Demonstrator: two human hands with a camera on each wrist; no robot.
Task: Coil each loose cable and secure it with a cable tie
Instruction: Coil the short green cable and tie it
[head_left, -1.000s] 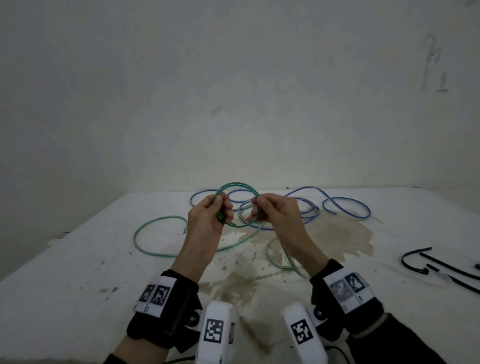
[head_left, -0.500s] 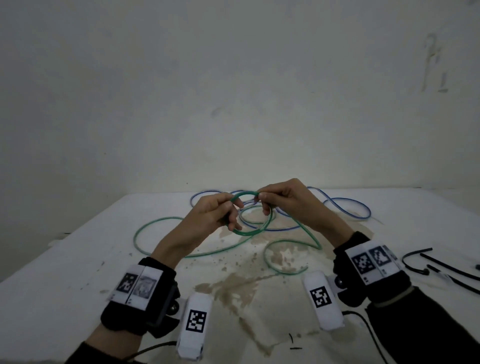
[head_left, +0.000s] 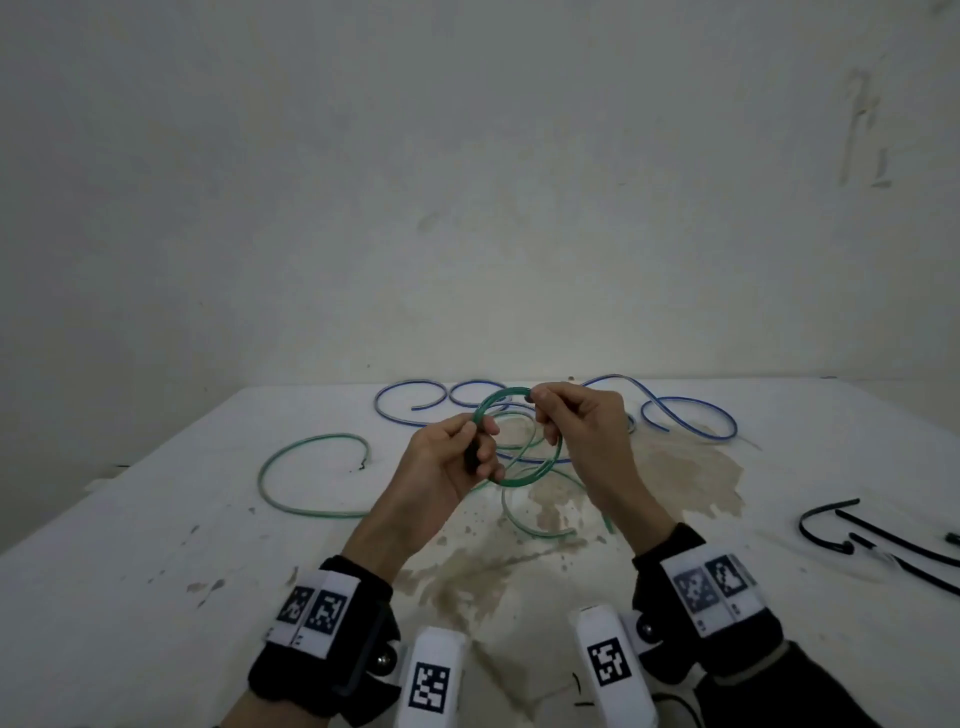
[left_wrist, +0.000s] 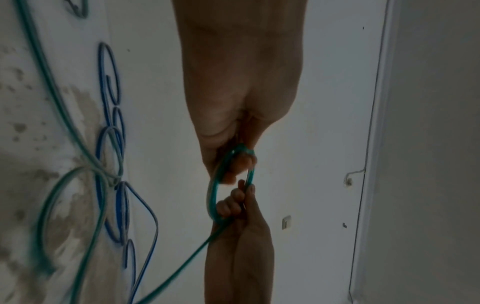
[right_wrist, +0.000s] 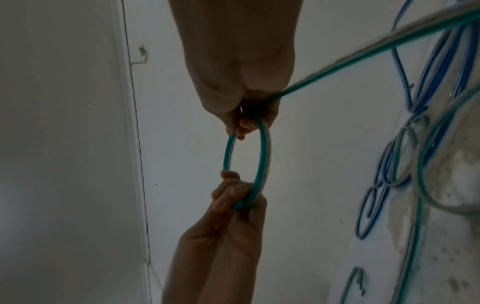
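A green cable (head_left: 291, 501) trails over the white table (head_left: 156, 571), its free end curling at the left. Part of it is wound into a small coil (head_left: 524, 480) held above the table between both hands. My left hand (head_left: 480, 439) grips the coil's left side with thumb and curled fingers. My right hand (head_left: 543, 410) pinches the coil's top right. In the left wrist view the coil (left_wrist: 211, 197) spans from my left hand (left_wrist: 233, 162) to the right hand (left_wrist: 237, 202). The right wrist view shows the coil (right_wrist: 262, 160) below my right hand (right_wrist: 245, 125). A blue cable (head_left: 691, 415) lies loose behind.
Several black cable ties (head_left: 831, 530) lie at the table's right edge. A brown stain (head_left: 691, 478) covers the table's middle. A pale wall (head_left: 467, 208) rises right behind the table's far edge. The green cable's slack (head_left: 524, 525) loops under my hands.
My right hand has swung from out at the right back to the coil's top. The green slack on the table has been drawn in toward my hands.
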